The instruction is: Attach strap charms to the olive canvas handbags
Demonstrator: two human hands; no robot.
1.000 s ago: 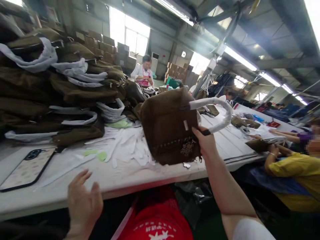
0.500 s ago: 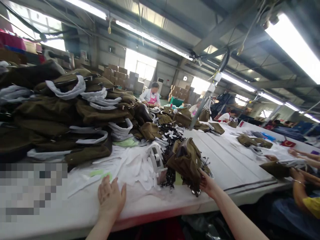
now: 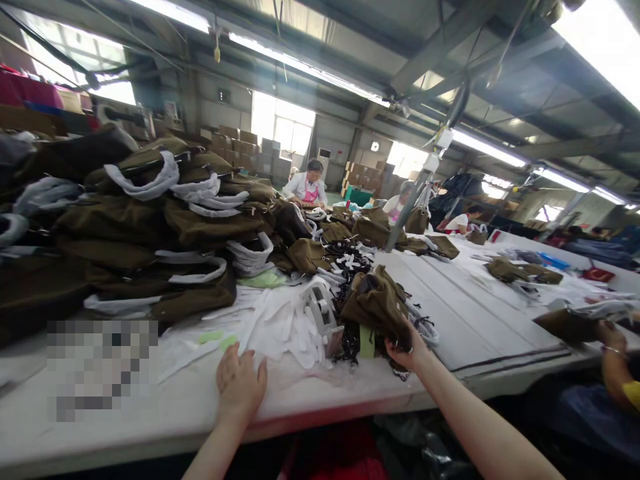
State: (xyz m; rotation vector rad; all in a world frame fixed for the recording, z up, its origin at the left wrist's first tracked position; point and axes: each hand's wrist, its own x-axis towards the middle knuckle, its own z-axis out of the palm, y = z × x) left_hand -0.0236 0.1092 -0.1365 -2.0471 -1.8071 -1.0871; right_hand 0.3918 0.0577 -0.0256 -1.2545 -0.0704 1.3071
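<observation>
My right hand [image 3: 407, 347] grips the lower right side of an olive-brown bag [image 3: 377, 303], which stands tilted above a heap of small black parts [image 3: 351, 333]. Flat near the table's front edge lies my left hand [image 3: 241, 381], its fingers spread and nothing in it. Between the two hands is a grey-white tape dispenser [image 3: 320, 310], with thin white sheets [image 3: 280, 327] to its left. A light green strip [image 3: 367, 341] shows just under the bag. Small green pieces [image 3: 227, 343] lie beyond my left fingertips.
A high pile of olive bags with white-wrapped handles [image 3: 130, 227] fills the left of the table [image 3: 200, 413]. A slanted metal post [image 3: 407, 217] rises beyond the bag. People work across the table, and a co-worker's arm [image 3: 614, 353] holds another bag at the right.
The bag in my right hand has tipped over a little and its shape has changed, my right hand now lower on it. The view has shifted slightly; my left hand stays on the table.
</observation>
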